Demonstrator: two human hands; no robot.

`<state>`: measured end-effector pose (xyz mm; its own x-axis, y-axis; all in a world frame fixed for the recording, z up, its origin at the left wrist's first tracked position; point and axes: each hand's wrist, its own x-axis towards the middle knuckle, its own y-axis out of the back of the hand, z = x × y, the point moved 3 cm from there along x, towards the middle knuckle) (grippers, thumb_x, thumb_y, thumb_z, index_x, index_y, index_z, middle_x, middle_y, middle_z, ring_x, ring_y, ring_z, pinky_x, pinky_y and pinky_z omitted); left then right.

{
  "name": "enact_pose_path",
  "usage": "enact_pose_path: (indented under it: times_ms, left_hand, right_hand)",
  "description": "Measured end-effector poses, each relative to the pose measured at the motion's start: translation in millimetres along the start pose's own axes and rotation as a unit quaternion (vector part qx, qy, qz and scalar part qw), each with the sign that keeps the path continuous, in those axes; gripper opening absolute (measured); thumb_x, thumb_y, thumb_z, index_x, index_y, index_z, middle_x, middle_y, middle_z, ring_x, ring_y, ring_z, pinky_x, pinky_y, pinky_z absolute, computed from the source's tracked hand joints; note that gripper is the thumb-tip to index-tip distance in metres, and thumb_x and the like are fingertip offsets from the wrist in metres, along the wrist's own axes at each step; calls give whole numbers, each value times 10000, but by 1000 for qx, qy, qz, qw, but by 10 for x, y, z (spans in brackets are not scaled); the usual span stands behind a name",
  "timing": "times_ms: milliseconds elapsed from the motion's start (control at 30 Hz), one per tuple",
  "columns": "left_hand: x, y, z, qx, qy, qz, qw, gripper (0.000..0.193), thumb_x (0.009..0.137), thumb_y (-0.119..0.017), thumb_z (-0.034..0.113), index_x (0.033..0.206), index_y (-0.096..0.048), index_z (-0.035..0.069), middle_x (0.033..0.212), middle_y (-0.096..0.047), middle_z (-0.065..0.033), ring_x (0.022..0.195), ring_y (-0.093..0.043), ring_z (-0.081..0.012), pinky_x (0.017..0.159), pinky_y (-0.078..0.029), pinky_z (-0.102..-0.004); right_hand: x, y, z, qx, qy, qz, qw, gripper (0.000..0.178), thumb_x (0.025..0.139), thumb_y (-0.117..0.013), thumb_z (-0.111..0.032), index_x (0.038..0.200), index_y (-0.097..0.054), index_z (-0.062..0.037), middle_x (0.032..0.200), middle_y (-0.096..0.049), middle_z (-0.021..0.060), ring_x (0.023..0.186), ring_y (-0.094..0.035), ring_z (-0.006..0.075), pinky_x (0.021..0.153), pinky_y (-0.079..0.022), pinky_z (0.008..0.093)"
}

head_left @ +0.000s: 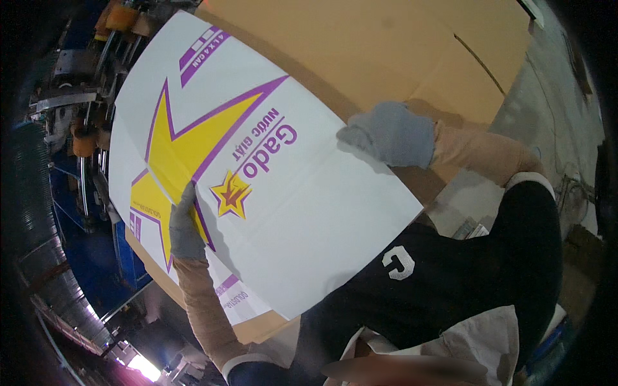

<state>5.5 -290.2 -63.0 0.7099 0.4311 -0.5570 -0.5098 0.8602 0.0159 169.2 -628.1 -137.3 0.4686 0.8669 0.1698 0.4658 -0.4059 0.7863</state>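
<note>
Cardboard [309, 212]; both hands [187, 228] [394, 134] on it

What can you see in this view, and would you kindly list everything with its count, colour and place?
Printed carton sheet: one, white with purple and yellow print, centre
Brown cardboard: at least one piece, brown, top, beyond the carton sheet
Machinery: count unclear, blue and metallic, left side
Rollers: at least two, orange, upper left
Floor: one, grey, right side
Smaller items: count and colours unclear, dark rims
Black top: one, black with a white mark, lower right
Sleeves: two, tan, forearms
Left hand: one, grey-gloved, on the carton sheet
Right hand: one, grey-gloved, at the carton sheet's right edge
</note>
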Motion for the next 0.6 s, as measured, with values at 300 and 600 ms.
enact_pose_path:
  times_ms: [300, 600]
  left_hand:
    - [116, 69, -90, 18, -11, 71, 997, 305, 895, -628, 201, 1139, -602, 19, 983, -643, -31, 837, -621, -116, 713, -505, -242]
    - [148, 111, -97, 10, -37, 74, 996, 234, 891, -631, 167, 1078, -615, 26, 882, -634, -19, 738, -610, -111, 631, -497, -240]
  right_hand:
    - [376, 40, -177, 84, -191, -156, 965, 729, 919, -431, -574, 536, -568, 31, 483, -478, 235, 401, -489, 335, 467, -419, 456]
    - [535, 175, -126, 116, -221, -223, 942, 644, 931, -413, -539, 717, -631, 27, 683, -628, 221, 578, -609, 358, 569, -486, 435]
